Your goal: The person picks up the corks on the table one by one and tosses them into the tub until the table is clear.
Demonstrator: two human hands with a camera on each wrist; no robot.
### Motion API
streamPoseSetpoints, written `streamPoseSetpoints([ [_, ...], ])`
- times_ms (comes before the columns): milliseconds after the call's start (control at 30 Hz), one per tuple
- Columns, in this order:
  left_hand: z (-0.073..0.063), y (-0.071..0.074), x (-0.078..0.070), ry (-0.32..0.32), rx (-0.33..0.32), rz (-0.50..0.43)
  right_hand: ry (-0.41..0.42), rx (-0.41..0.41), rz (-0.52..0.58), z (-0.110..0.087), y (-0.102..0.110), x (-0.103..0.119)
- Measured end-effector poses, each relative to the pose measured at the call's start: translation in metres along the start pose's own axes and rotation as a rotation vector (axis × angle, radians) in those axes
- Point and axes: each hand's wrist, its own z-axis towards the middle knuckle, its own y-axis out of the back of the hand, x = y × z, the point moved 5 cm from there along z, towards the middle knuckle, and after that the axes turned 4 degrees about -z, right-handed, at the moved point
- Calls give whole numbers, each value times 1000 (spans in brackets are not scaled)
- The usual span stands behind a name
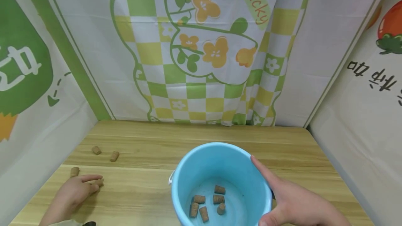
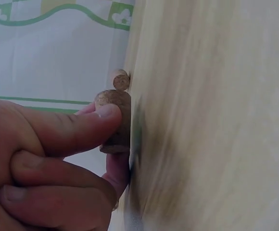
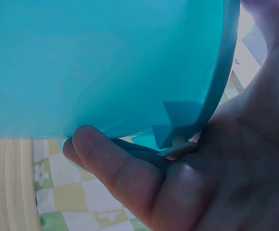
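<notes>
At the left of the table my left hand (image 1: 73,191) pinches a cork (image 2: 118,132) between thumb and finger, low over the wood. Just behind the hand in the head view lies another cork (image 1: 74,172). My right hand (image 1: 298,201) grips the right side of a light blue bucket (image 1: 220,152), thumb and fingers spread along its rim. From the right wrist view, the fingers (image 3: 115,168) curl beneath the rim next to the handle mount (image 3: 175,132). Several corks (image 1: 218,199) lie scattered on the bucket's floor.
Two loose corks, one brown cork (image 1: 96,150) and its neighbouring cork (image 1: 114,156), lie farther back on the wooden table (image 1: 138,177). Behind the table hangs a patterned cloth (image 1: 201,93), with printed white sheets at both sides.
</notes>
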Motion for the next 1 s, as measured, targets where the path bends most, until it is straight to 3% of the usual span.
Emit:
streamPoseSetpoints([
  [333, -6, -8, -2, 73, 137, -380, -49, 9, 15, 0, 1, -2],
  [400, -7, -11, -4, 96, 161, -448, -27, 1, -2, 0, 1, -1],
  [567, -5, -12, -9, 89, 177, -496, -1, -9, -20, 0, 1, 0],
  [833, 0, -10, -24, -15, 183, -530, -5, -15, -35, -1, 2, -1],
  [1000, -1, -7, -37, -15, 188, -534, -13, -13, -26, -1, 1, 0],
])
